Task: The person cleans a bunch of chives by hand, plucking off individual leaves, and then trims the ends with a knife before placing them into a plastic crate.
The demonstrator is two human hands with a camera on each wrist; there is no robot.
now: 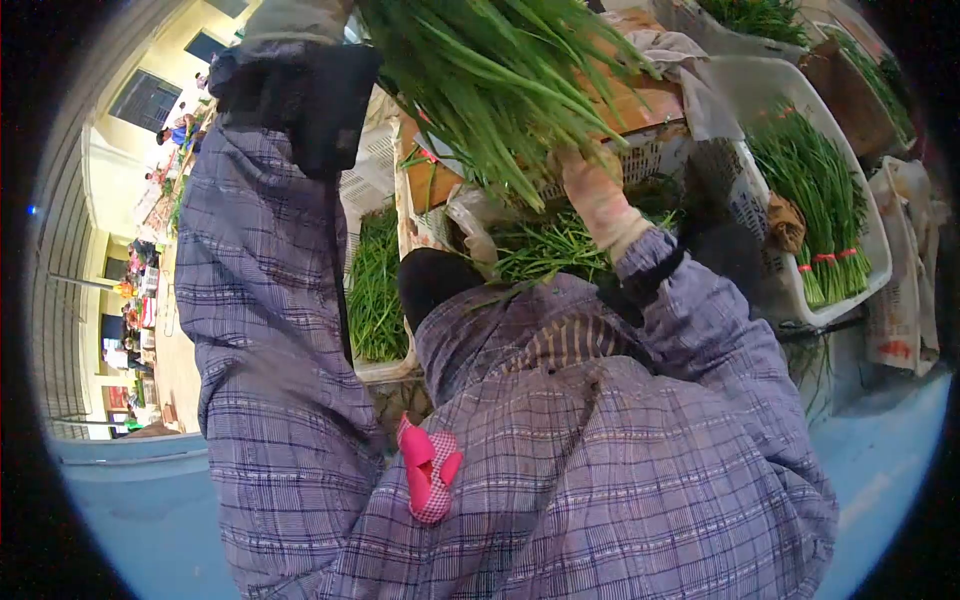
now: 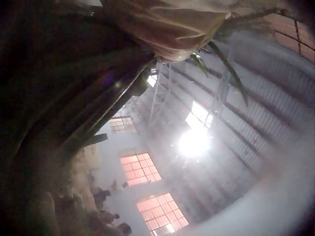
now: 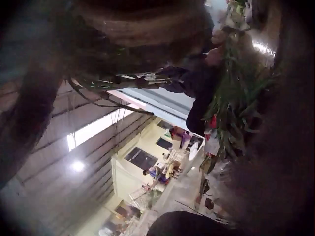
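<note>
Between the left sleeve [image 1: 265, 250] and right sleeve [image 1: 700, 310], a hand could pass over the lap [image 1: 590, 430] toward the loose stalks [image 1: 545, 250]; the plastic bag [image 1: 472, 225] stands on the left. The raised bunch of greens [image 1: 490, 90] blocks the board [image 1: 655, 108] from above. The right crate [image 1: 882, 255] opens upward, beside a brown rag [image 1: 786, 222].

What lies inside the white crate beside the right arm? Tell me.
The white crate holds upright green stalks, bundled with red bands near their pale ends. The crate's floor beneath them is covered and cannot be seen.
</note>
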